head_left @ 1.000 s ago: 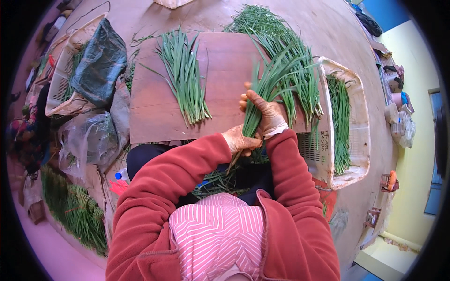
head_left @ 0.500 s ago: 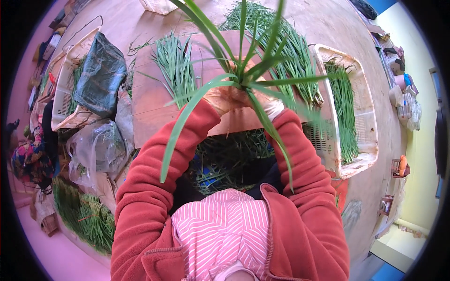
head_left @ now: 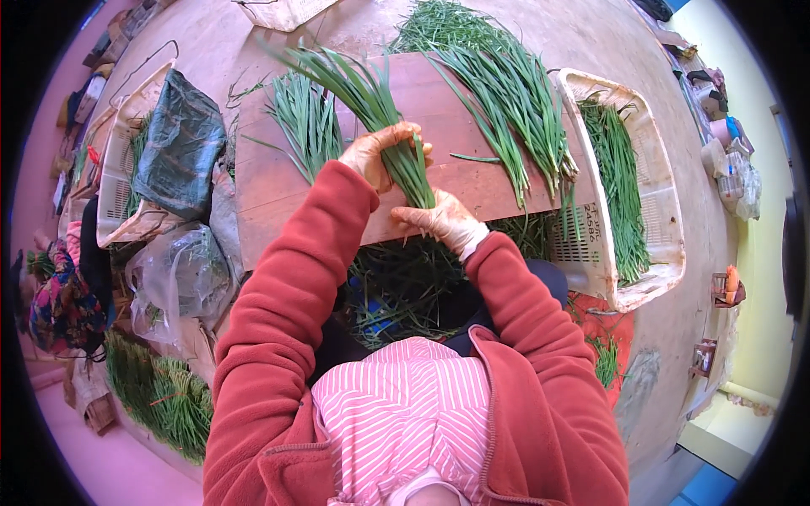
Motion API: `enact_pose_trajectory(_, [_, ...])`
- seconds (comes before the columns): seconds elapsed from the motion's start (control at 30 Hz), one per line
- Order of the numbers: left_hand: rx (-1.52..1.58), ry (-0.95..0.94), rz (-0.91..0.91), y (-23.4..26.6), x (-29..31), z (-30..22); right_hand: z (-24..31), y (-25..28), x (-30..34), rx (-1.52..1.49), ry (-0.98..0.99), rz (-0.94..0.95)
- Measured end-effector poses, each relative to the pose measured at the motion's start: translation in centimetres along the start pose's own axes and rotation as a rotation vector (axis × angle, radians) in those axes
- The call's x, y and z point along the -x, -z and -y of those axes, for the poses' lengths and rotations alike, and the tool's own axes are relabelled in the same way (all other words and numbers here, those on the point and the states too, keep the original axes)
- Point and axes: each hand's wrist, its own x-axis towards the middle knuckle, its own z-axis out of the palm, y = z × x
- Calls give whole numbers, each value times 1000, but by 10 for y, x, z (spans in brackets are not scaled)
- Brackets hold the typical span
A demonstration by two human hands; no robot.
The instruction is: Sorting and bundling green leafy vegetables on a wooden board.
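Observation:
A bunch of garlic chives (head_left: pixel 363 93) slants over the near part of the wooden board (head_left: pixel 422 173), its leaf tips toward the far left and its stem ends toward me. My left hand (head_left: pixel 384 154) is closed around the middle of the bunch. At the stem ends is my right hand (head_left: pixel 440 221), its thumb and fingers on either side of the butts. Both hands look gloved and stained brownish. On the board lie a smaller pile of chives (head_left: pixel 308 122) at the left and a larger one (head_left: pixel 515 110) at the right.
A white crate (head_left: pixel 666 228) with chives stands right of the board. At left are another crate (head_left: pixel 110 202) under a dark green sheet (head_left: pixel 177 139), a clear plastic bag (head_left: pixel 181 270) and bundled greens (head_left: pixel 169 405). A person in floral clothing (head_left: pixel 67 295) is at far left. Trimmings (head_left: pixel 405 287) lie below the board.
The bunch was pointing up toward me with its leaves splayed; now it is tilted over to the far left. My right hand has moved down to the stem ends.

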Motion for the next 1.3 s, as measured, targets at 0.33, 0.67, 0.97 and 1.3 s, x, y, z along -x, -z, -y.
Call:
enact_pose_trajectory(0.33, [-125, 304, -418, -15, 26, 54, -25, 16, 11, 469, -178, -446])
enact_pose_trajectory(0.67, [1, -411, -634, -43, 56, 42, -17, -58, 18, 1386, 507, -558])
enact_pose_trajectory(0.97, [100, -419, -730, 61, 109, -64, -34, -10, 6, 1503, 451, -406])
enact_pose_trajectory(1.3, [138, -465, -432, 77, 100, -46, -7, -52, 4, 1013, 488, -213])
